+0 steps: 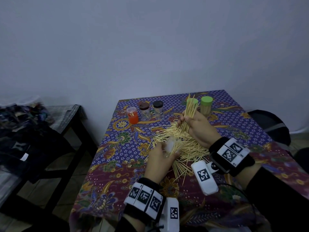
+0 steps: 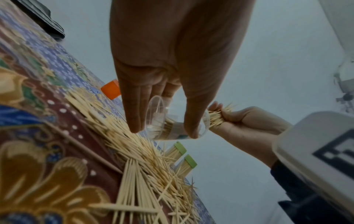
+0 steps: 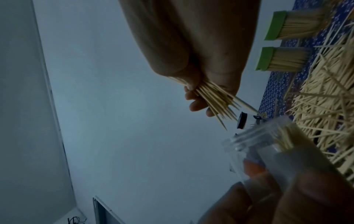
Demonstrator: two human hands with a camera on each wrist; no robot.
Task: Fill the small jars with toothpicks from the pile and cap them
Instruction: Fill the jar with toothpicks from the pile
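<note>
A loose pile of toothpicks covers the middle of the patterned tablecloth. My left hand grips a clear uncapped jar, tilted over the pile and partly filled with toothpicks; the same jar shows between thumb and fingers in the left wrist view. My right hand is raised behind the pile and clutches a bundle of toothpicks, whose tips stick out in the right wrist view near the jar's mouth.
Two green-capped jars full of toothpicks stand at the back right. An orange jar and two dark-capped clear jars stand at the back left. A dark side table with clothes is left of the table.
</note>
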